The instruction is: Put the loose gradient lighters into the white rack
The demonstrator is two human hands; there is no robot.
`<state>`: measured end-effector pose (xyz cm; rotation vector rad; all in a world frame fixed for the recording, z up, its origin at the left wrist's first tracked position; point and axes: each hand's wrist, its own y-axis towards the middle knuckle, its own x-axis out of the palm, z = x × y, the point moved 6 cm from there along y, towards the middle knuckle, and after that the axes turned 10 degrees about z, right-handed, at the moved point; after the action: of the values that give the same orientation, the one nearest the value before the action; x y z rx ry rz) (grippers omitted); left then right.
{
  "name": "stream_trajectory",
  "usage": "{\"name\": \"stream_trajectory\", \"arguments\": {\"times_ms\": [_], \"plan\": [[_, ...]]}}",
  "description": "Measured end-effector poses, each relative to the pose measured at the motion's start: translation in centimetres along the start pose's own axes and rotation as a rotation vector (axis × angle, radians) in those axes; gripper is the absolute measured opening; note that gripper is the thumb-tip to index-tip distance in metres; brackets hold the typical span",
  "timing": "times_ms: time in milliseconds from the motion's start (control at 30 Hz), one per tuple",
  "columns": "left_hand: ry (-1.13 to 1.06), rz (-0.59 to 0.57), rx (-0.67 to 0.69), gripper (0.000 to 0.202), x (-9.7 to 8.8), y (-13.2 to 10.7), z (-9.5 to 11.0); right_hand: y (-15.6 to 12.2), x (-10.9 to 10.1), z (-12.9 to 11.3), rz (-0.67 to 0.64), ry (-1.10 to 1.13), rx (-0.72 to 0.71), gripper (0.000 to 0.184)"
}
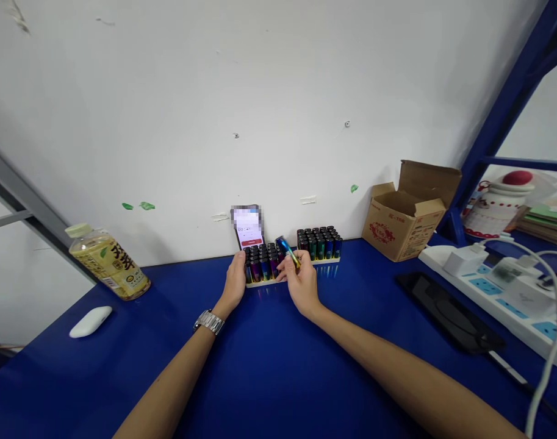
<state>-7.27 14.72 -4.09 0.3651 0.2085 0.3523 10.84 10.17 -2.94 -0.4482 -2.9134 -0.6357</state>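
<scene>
A white tray holds upright rows of shiny lighters in purple, blue and gold with dark tops. My left hand grips the left side of this tray, and its fingertips are partly hidden. Between thumb and fingers, my right hand pinches one lighter, blue shading to yellow. It is tilted, its dark top pointing up and left, above the tray's right end. Just behind and right of that hand stands a second white tray with more upright lighters.
Against the wall leans a phone with its screen lit. At left are a drink bottle and a white earbud case. An open cardboard box, a dark phone and a power strip with chargers occupy the right.
</scene>
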Motion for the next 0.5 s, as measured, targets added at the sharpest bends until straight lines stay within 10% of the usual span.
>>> {"name": "stream_trajectory", "arguments": {"times_ms": [500], "plan": [[-0.017, -0.01, -0.023, 0.053, 0.0, 0.2, -0.4, 0.9, 0.1, 2.1, -0.023, 0.321, 0.363, 0.036]]}}
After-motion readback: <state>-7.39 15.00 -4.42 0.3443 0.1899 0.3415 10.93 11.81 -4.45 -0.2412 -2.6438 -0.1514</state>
